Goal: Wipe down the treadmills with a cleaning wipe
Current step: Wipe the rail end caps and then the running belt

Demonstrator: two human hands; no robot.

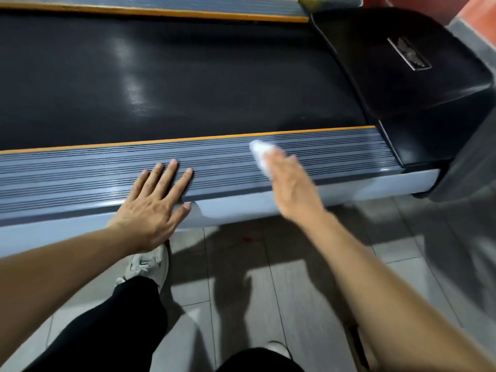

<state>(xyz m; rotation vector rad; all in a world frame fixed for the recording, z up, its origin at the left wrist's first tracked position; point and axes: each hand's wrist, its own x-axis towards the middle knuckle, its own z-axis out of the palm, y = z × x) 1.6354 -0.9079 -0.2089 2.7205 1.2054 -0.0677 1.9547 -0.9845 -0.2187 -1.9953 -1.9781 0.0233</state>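
The wide black treadmill belt (174, 84) fills the view ahead of you, its glossy black motor cover (418, 84) at the right end. Along its near edge runs the grey ribbed side rail (80, 181) with an orange strip. Your left hand (155, 205) lies flat on that rail, fingers straight and spread. Your right hand (292, 183), blurred, presses the small white cleaning wipe (260, 154) onto the rail near the motor cover; its finger pose cannot be told.
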